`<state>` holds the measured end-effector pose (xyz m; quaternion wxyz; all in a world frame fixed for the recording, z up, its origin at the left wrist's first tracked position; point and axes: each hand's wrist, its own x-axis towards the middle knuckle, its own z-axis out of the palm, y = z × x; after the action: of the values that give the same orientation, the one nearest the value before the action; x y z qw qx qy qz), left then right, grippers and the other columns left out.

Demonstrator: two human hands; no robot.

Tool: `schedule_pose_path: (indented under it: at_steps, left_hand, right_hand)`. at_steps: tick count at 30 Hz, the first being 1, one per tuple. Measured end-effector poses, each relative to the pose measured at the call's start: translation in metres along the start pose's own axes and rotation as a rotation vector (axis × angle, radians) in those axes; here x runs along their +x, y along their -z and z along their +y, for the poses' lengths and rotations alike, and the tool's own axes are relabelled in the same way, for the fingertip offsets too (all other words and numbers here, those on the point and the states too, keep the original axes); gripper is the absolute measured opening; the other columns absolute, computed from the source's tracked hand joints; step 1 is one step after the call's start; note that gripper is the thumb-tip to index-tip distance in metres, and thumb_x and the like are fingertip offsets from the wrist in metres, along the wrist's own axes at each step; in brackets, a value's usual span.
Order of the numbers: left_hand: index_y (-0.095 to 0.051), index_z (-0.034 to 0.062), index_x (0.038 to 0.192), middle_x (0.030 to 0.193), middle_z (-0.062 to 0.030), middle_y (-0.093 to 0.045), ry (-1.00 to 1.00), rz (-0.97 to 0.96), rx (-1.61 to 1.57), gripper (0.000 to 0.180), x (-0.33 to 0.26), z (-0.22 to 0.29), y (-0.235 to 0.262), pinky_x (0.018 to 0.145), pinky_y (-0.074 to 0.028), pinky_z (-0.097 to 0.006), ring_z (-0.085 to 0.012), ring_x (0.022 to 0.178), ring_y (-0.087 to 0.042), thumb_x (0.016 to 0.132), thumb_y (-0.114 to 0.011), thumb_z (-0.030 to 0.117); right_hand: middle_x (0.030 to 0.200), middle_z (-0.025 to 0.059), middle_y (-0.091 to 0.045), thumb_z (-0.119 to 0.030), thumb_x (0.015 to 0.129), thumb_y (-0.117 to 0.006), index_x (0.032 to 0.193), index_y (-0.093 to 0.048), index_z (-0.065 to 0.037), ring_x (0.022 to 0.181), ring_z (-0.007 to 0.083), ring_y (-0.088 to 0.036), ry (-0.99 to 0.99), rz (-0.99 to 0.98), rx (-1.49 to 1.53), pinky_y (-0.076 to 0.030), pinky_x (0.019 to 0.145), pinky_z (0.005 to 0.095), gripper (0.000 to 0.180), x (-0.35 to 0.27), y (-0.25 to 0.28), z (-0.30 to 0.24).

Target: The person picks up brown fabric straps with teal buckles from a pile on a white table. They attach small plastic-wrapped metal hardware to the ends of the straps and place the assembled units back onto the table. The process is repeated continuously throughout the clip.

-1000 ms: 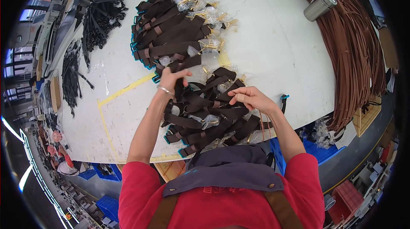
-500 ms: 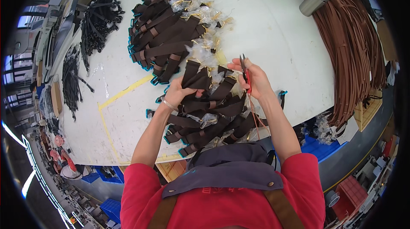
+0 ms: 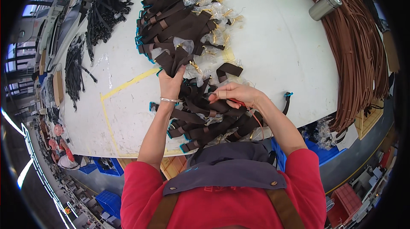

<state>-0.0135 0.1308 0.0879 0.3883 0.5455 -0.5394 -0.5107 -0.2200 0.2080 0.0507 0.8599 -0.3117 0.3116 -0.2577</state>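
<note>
My left hand (image 3: 171,83) is closed around a dark brown webbing strap (image 3: 174,60), lifted at the near edge of the far pile of straps (image 3: 177,22). That pile has teal-covered buckles on its left and plastic-wrapped gold hardware on its right. My right hand (image 3: 239,94) is over the near pile of straps (image 3: 207,131), with red-handled scissors (image 3: 237,102) in its grip. Their blades are mostly hidden by the fingers, and the fingertips are close to the straps. One looped strap (image 3: 229,71) lies just beyond the right hand.
Long brown strips (image 3: 352,49) hang over the table's right side, with a steel flask (image 3: 325,5) beside them. Black strap bundles (image 3: 106,13) lie at the left. Yellow tape (image 3: 128,84) crosses the white table (image 3: 282,49). Blue crates (image 3: 109,203) stand below.
My left hand has moved away from me and carries a strap toward the far pile. My right hand has come left and down over the near pile, still holding the scissors.
</note>
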Motion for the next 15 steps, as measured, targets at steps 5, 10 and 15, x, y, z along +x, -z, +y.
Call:
schedule_pose_path:
  at_steps: [5,10,15]
  left_hand:
    - [-0.053,0.0032,0.07,0.05,0.0025,-0.043,0.075,-0.03,0.005,0.019,0.004,0.012,-0.006,0.038,-0.027,-0.018,-0.0035,0.039,-0.034,0.083,-0.055,0.017]
    - [-0.05,0.0039,0.068,0.045,0.0014,-0.04,0.229,-0.128,-0.034,0.027,0.006,0.016,0.001,0.039,-0.036,-0.02,-0.0051,0.035,-0.034,0.084,-0.054,0.025]
    - [-0.047,0.0043,0.069,0.043,0.0011,-0.037,0.261,-0.123,-0.1,0.03,0.006,0.011,-0.001,0.041,-0.041,-0.023,-0.0066,0.034,-0.033,0.083,-0.054,0.03]
  right_hand:
    - [0.092,0.0069,-0.061,-0.023,0.085,-0.053,0.104,-0.057,0.001,0.041,0.0032,-0.039,-0.008,0.03,-0.259,-0.032,0.038,0.017,0.031,-0.006,-0.005,-0.002]
    - [0.092,0.0073,-0.061,-0.022,0.084,-0.053,0.103,-0.058,0.001,0.041,0.0036,-0.038,0.009,0.109,-0.303,-0.031,0.038,0.0171,0.03,-0.009,-0.003,0.006]
    - [0.084,0.0025,-0.06,-0.026,0.085,-0.053,0.101,-0.059,0.002,0.04,0.0023,-0.039,0.052,0.091,0.052,-0.031,0.036,0.0166,0.033,-0.013,0.003,0.008]
